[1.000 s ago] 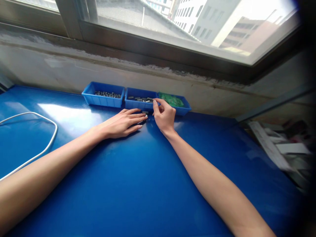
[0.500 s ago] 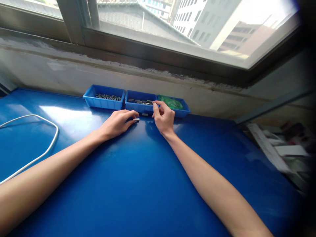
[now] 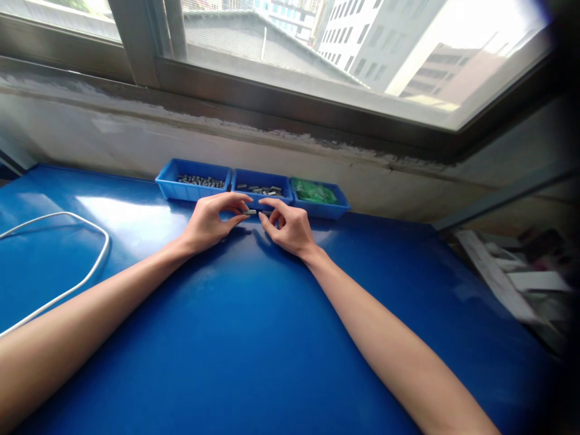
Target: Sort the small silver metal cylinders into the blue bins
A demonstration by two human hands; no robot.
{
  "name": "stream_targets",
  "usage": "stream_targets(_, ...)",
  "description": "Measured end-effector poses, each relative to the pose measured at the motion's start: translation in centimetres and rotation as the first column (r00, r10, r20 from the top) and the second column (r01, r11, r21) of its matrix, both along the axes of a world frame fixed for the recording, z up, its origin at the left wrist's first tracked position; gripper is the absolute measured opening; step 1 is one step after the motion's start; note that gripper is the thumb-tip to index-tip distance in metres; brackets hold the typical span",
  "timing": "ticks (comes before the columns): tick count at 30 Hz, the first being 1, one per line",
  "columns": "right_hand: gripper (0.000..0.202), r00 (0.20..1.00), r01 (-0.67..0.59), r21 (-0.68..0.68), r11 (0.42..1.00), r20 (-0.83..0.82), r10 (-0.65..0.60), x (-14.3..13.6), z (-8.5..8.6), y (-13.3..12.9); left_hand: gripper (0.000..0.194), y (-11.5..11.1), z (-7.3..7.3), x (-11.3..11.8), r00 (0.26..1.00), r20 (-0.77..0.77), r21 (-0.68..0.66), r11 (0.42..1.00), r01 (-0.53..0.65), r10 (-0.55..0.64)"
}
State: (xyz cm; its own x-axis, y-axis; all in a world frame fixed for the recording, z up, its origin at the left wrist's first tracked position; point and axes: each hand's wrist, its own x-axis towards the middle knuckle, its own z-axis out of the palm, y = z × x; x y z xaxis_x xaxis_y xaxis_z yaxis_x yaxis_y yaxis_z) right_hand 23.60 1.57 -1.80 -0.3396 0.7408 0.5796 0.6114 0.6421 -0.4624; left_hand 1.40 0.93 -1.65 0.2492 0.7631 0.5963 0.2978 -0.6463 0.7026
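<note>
My left hand (image 3: pixel 211 219) holds a small light-grey rectangular piece (image 3: pixel 250 212) at its thumb and fingertips, just in front of the middle blue bin (image 3: pixel 240 197). Close by on the right, my right hand (image 3: pixel 290 228) has its fingers curved, thumb and index tips apart near the end of that piece. A dark small piece (image 3: pixel 266 212) shows in the gap between them, apparently lying on the table behind. Several similar grey pieces (image 3: pixel 272 193) lie inside the middle bin.
The left blue bin (image 3: pixel 181 192) contains many small metal-looking parts (image 3: pixel 202 180). Green bags or film (image 3: pixel 313 191) fill the right blue bin (image 3: pixel 328 211). A white cable (image 3: pixel 97 260) curves over the blue table (image 3: pixel 254 338) at left. Window and wall stand behind.
My right hand has come away from the middle bin, moving left and down towards my left hand. My left hand has raised the grey piece slightly, and its fingers have arched.
</note>
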Motion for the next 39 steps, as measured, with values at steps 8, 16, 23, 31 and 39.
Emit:
stream_targets(8, 0.032, 0.992, -0.108, 0.042, 0.993, 0.064, 0.105, 0.1, -0.3, 0.0, 0.045, 0.0, 0.2, -0.1, 0.986, 0.168, -0.228, 0.973, 0.03, 0.009)
stream_targets(16, 0.029, 0.989, -0.137, 0.06, 0.989, 0.07, 0.133, 0.1, -0.3, -0.1, 0.045, 0.0, 0.3, -0.1, 0.98, 0.198, -0.308, 0.947, 0.088, -0.027)
stream_targets(23, 0.027, 1.0, 0.006, 0.098, 0.995, -0.029, -0.003, 0.0, -0.6, 0.3, 0.045, -0.1, 0.6, 0.0, 0.996, 0.087, -0.268, 0.963, 0.014, 0.009)
stream_targets(31, 0.035, 0.879, 0.389, -0.045, 0.92, -0.28, -0.386, 0.4, 0.1, 1.2, 0.05, 0.0, 0.0, 0.4, 0.817, -0.568, 0.057, 0.986, 0.16, -0.1)
stream_targets(39, 0.033, 0.903, 0.35, -0.025, 0.936, -0.257, -0.345, 0.4, 0.0, 1.1, 0.052, -0.3, -0.1, 0.5, 0.687, -0.717, -0.001, 0.986, 0.165, -0.115)
